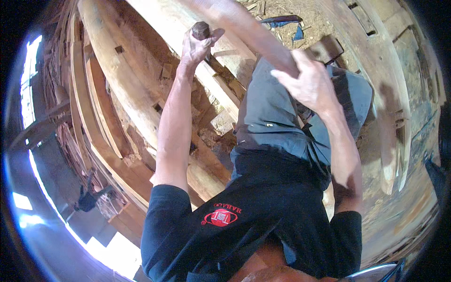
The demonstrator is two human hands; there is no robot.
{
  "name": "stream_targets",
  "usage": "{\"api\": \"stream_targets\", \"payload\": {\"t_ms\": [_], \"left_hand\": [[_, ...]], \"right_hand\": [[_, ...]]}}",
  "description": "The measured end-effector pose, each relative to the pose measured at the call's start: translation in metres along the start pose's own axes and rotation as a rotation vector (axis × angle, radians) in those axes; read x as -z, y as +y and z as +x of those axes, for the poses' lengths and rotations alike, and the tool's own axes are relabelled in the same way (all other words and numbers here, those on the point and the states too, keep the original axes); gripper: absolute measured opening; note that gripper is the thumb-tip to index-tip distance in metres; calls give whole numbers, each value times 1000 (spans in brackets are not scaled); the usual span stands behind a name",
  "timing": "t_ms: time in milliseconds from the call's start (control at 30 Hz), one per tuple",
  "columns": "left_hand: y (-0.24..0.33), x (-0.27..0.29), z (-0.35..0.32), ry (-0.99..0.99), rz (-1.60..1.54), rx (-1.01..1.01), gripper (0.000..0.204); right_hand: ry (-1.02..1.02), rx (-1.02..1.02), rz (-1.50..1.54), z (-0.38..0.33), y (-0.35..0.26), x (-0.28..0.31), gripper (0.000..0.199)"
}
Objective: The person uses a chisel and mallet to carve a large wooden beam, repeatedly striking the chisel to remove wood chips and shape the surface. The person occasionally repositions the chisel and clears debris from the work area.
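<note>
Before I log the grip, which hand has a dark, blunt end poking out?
The left hand: a dark tool end pokes out beside its thumb. The right hand, thumb spread, shows none.

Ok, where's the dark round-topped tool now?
The dark round-topped tool is left of centre near the head view's top, gripped in the left hand.

the dusty floor (322,23) carries scattered wood chips (257,8), a black-and-blue object (284,19) and, left and right, long pale timbers (126,75) with cut slots
</note>
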State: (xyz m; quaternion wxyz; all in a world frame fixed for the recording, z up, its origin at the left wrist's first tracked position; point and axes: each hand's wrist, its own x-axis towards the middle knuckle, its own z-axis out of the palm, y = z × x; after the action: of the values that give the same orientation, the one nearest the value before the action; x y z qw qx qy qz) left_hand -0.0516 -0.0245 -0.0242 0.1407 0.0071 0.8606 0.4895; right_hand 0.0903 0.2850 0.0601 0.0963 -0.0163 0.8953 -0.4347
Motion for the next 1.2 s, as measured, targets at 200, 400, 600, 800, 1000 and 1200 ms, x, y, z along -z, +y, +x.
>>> {"api": "stream_targets", "payload": {"t_ms": [200, 400, 600, 800, 1000, 1200], "left_hand": [[-3, -5, 2, 71, 75, -84, 33], [5, -2, -8, 139, 131, -42, 44], [10, -15, -20, 118, 193, -55, 41], [3, -6, -33, 125, 39, -167, 37], [20, -10, -38, 57, 4, -134, 37], [19, -15, -34, 91, -119, -193, 24]], "right_hand": [[263, 391, 461, -22, -61, 97, 44], [135, 417, 328, -34, -81, 57, 57], [-26, -38, -164, -32, -12, -12, 72], [256, 123, 382, -24, -53, 67, 32], [22, 496, 459, -26, -116, 88, 44], [-243, -184, -170, -22, -34, -4, 57]]}}
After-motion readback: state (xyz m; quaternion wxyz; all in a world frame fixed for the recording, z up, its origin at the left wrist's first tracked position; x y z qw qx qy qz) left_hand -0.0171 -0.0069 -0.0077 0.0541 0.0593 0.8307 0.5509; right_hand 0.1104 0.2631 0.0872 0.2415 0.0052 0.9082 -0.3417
